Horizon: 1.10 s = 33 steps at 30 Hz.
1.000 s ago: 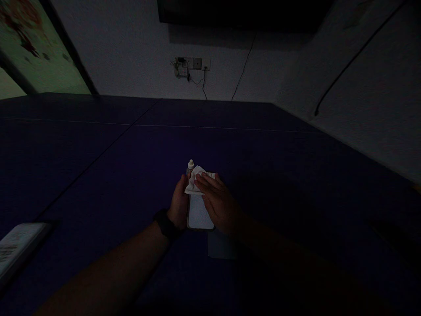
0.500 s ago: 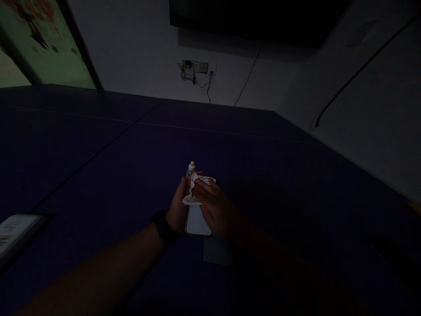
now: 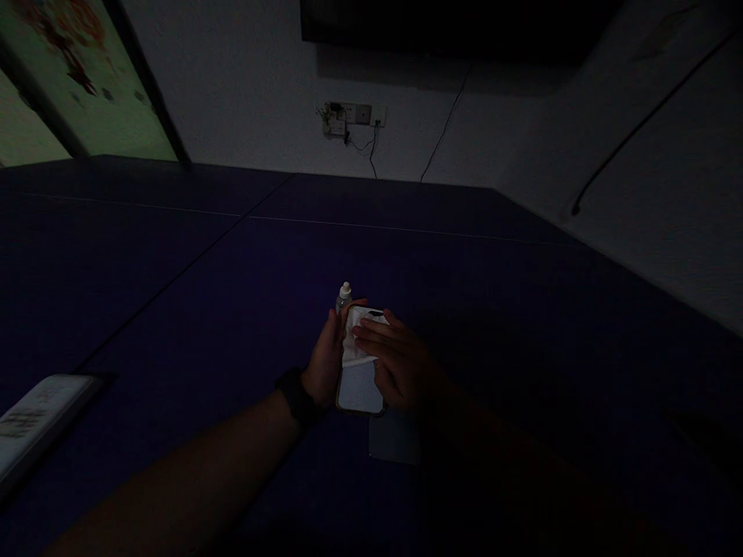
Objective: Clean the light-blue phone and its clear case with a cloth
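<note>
My left hand [image 3: 326,365], with a dark band on its wrist, is wrapped round the left edge of a phone [image 3: 360,391] with a pale screen and a dark rim. A white tissue [image 3: 355,352] lies over the upper part of that screen. Flat on the tissue, the fingers of my right hand [image 3: 398,360] press it against the phone. Just beyond my left fingertips stands a small clear bottle [image 3: 344,294] with a white cap. Below the phone, a dark flat rectangular thing [image 3: 395,439] lies on the blue table [image 3: 232,309], partly hidden by my right hand.
A white box-like object [image 3: 49,410] with markings rests at the left. Wall sockets [image 3: 354,116] with cables are above the table's far edge, under a dark screen [image 3: 453,31]. The room is very dim.
The tissue now lies flatter on the phone, where before its left edge was bunched up. My right fingers have shifted slightly on it. The whole view has moved a little.
</note>
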Tool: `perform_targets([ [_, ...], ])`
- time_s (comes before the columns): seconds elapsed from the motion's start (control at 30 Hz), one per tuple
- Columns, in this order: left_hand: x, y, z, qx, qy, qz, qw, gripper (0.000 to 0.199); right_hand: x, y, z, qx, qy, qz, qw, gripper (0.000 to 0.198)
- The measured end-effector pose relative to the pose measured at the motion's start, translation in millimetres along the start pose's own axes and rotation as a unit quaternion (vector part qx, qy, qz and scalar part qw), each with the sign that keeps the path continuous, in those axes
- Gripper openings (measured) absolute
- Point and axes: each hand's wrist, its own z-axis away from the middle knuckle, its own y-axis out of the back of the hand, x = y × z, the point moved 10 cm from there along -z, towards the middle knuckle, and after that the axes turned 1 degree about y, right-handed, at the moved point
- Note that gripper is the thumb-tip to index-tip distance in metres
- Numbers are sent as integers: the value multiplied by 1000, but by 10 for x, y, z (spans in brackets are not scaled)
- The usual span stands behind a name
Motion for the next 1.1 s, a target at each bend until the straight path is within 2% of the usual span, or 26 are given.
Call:
perform_targets([
  [0.13, -22, -25, 4, -3, 17, 7, 1000, 45, 30, -51, -17, -16, -30, 29, 999, 52],
  [0.23, 18, -36, 9, -8, 2, 0, 1000, 45, -12, -66, -22, -32, -5, -5, 999, 48],
  [0.33, 30, -1, 6, 2, -6, -3, 1000, 44, 9, 1, 3, -6, -3, -20, 1000, 44],
  [0.5, -6, 49, 7, 19, 11, 9, 1000, 45, 86, -31, 25, 8, -55, 4, 998, 52],
  [0.57, -5, 41, 6, 14, 14, 9, 1000, 44, 59, -63, 10, -9, -46, 1, 999, 52],
  [0.67, 11, 21, -2, 4, 11, 14, 1000, 44, -29, -71, 0, -39, 0, -25, 999, 47],
  [0.73, 14, 14, -7, 2, 9, 13, 1000, 45, -62, -33, 6, -34, 20, -34, 999, 44],
  [0.83, 24, 7, 0, 6, 0, 0, 1000, 46, -29, 2, 8, -6, -5, 3, 1000, 44],
  [0.93, 11, -10, 12, 3, 4, -10, 1000, 46, 13, -58, -6, -11, -40, 39, 998, 47],
  [1.1, 14, 9, 8, 7, 4, -10, 1000, 47, 12, -77, -17, -36, -10, 12, 999, 42],
])
